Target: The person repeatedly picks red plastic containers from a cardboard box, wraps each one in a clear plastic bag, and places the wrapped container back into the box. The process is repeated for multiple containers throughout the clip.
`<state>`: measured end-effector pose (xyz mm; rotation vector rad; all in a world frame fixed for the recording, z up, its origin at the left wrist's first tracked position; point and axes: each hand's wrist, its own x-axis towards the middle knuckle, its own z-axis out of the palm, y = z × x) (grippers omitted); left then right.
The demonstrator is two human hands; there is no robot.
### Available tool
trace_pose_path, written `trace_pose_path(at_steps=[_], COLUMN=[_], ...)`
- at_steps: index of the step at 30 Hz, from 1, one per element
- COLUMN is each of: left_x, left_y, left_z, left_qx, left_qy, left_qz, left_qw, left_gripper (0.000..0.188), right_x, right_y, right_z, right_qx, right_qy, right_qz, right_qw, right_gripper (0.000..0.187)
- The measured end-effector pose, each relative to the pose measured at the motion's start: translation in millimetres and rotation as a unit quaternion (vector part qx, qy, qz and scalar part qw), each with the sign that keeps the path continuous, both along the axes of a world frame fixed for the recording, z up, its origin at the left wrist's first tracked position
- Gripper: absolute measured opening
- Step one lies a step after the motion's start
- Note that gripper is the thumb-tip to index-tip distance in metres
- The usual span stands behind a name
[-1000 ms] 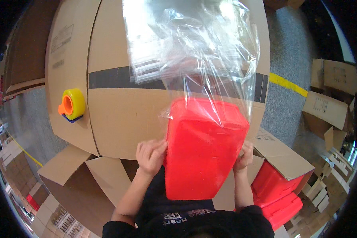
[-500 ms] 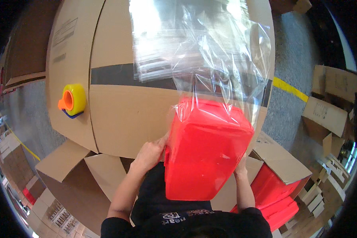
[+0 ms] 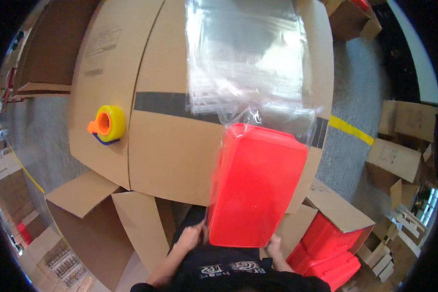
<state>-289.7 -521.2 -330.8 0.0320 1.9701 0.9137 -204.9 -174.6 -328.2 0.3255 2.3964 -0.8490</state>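
Observation:
A red plastic box (image 3: 258, 185) lies tilted across the near edge of the cardboard surface, its near end by my body. A clear plastic bag (image 3: 253, 117) is around it, with loose film bunched beyond its far end. My left hand (image 3: 192, 237) is closed at the box's near left corner, gripping the bag's edge there. My right hand (image 3: 274, 246) is closed by the near right corner, also at the bag's edge; its fingertips are partly hidden behind the box.
A stack of flat clear bags (image 3: 246, 53) lies on the cardboard surface (image 3: 175, 151). Left of it sits a yellow tape roll with an orange core (image 3: 109, 124). An open carton (image 3: 90, 228) stands near left. Red boxes (image 3: 326, 243) fill a carton near right. More cartons (image 3: 394, 155) stand far right.
Both hands have moved down toward my body, drawing the bag along the red box to its near end. The loose film beyond the far end has shortened. The view has shifted slightly.

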Motion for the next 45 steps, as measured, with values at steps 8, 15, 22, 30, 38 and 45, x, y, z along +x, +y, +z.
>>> trace_pose_path(at_steps=[8,15,22,30,38,45], left_x=[-24,15,-13,-137,-68,170], left_y=[39,31,-10,114,-29,-23], left_z=[19,-1,30,84,225,274], left_qx=[-0.025,-0.059,0.083,-0.081,-0.307,-0.382], left_qy=[0.192,0.078,-0.041,0.199,0.476,0.599], left_qz=[0.111,-0.181,-0.123,0.375,0.264,0.519], left_qw=[0.975,0.979,0.988,0.902,0.781,0.474], left_gripper=[0.083,0.054,0.100,0.088,0.102,0.060], right_x=[-53,17,-17,-264,-280,-236], right_y=[-23,-17,69,16,-125,-249], right_z=[0,-15,-24,-83,-85,-44], right_qx=[-0.033,0.117,-0.031,-0.354,-0.392,-0.298], right_qy=[0.152,-0.027,-0.045,-0.125,-0.254,-0.283], right_qz=[-0.032,-0.035,0.294,-0.271,-0.126,0.109], right_qw=[0.987,0.992,0.954,0.886,0.875,0.905], right_gripper=[0.055,0.021,0.047,0.047,0.054,0.060])
